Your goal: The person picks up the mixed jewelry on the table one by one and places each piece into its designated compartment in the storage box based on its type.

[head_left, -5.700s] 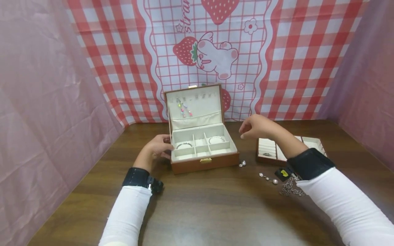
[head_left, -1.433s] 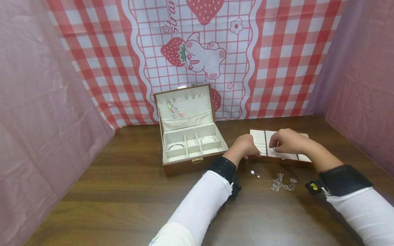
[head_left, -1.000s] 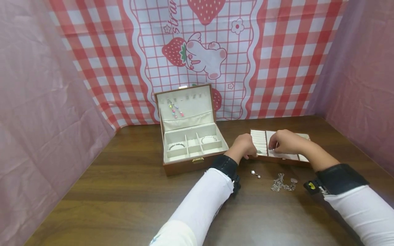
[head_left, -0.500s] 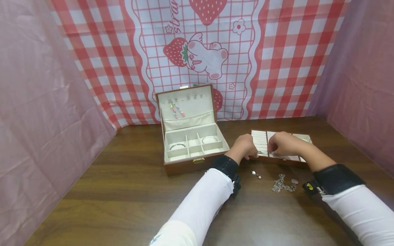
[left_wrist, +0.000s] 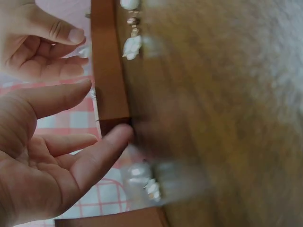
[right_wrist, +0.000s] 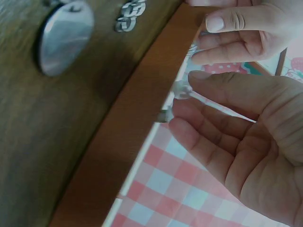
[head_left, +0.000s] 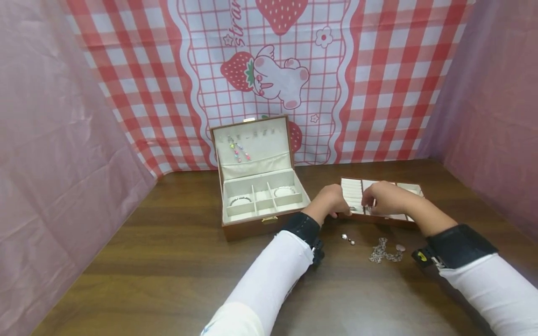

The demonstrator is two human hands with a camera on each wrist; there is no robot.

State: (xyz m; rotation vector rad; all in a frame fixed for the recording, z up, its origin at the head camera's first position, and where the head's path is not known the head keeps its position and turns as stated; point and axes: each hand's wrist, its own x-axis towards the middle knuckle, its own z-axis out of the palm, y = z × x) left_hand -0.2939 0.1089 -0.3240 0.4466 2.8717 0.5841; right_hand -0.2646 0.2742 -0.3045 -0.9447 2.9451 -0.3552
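Observation:
My left hand (head_left: 334, 198) is at the front left corner of the brown jewellery tray (right_wrist: 123, 113). Its fingers are fairly straight, with one fingertip against the corner in the left wrist view. Over the middle compartment, my right hand (head_left: 388, 198) pinches a small clear, shiny piece of jewellery (right_wrist: 182, 90) between thumb and fingertip; its exact kind I cannot tell. A silvery bit (right_wrist: 164, 115) shows at the tray's rim just below those fingers. A ring (head_left: 353, 208) sits in the white ring rolls (head_left: 352, 190) on the tray's left.
Left of the tray stands a brown jewellery box (head_left: 252, 226), lid up, with bracelets (head_left: 240, 200) inside and colourful earrings (head_left: 239, 151) on the lid. In front lie an earring (head_left: 348, 239) and a silver chain (head_left: 380, 252). Another earring (left_wrist: 144, 182) lies near the box.
My left hand has gone from the jewellery box to the tray corner. My right hand has come down into the tray and shifted slightly left. The tray now sits farther back and left.

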